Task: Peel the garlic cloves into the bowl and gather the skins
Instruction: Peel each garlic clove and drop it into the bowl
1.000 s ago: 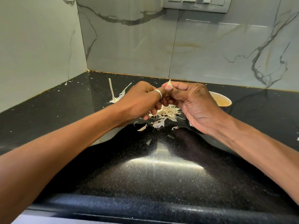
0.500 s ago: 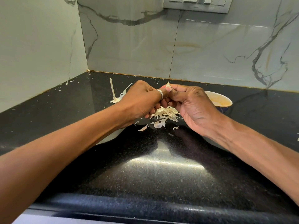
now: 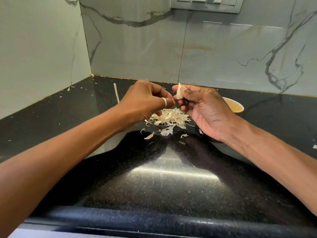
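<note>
My right hand (image 3: 204,110) pinches a pale garlic clove (image 3: 179,93) between thumb and fingertips, held above the counter. My left hand (image 3: 145,102), with a ring on one finger, has its fingers curled just left of the clove; its fingertips sit a small gap away, and I cannot see anything between them. Below both hands lies a pile of garlic skins (image 3: 169,119) on the black counter (image 3: 171,177). A cream bowl (image 3: 235,105) stands behind my right hand, mostly hidden by it.
A long strip of skin (image 3: 116,93) stands behind my left hand, and small flakes dot the counter toward the left wall. Marble walls enclose the corner at left and back. A switch panel (image 3: 207,4) is on the back wall.
My hands have drawn apart: the left hand pulled left off the clove, which stays in my right hand and now shows more bare surface.
</note>
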Action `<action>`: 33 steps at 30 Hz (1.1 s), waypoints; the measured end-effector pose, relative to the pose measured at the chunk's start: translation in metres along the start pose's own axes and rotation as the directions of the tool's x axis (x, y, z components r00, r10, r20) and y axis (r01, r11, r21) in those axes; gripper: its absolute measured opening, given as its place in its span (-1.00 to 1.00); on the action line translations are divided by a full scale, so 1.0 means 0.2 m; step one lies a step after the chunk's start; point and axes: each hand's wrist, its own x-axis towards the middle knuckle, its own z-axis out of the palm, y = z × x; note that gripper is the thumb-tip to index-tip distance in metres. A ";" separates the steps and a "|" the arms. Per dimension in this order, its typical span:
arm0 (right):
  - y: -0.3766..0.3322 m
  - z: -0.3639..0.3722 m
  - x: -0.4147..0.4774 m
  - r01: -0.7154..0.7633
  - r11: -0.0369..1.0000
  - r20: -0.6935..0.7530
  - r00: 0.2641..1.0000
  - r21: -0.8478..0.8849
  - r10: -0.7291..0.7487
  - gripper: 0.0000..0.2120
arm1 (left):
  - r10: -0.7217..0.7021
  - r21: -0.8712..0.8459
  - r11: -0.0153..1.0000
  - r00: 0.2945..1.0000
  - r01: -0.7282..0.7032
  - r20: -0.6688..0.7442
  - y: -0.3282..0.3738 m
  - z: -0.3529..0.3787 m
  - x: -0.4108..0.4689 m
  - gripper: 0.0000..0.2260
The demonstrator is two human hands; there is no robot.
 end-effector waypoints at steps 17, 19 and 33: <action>0.03 0.02 0.00 0.094 0.982 0.028 0.995 -0.163 -0.091 -0.86 | 0.190 0.216 0.961 0.980 -0.173 -0.057 -0.02 0.03 0.01 -0.86; 0.03 0.01 0.00 0.100 0.982 0.033 0.995 -0.161 -0.095 -0.86 | 0.174 0.193 0.968 0.983 -0.161 -0.053 -0.02 0.03 0.01 -0.85; 0.04 0.00 0.01 0.140 0.963 0.072 0.989 -0.231 -0.126 -0.81 | 0.093 0.041 0.995 0.996 -0.093 -0.011 -0.01 0.02 0.00 -0.86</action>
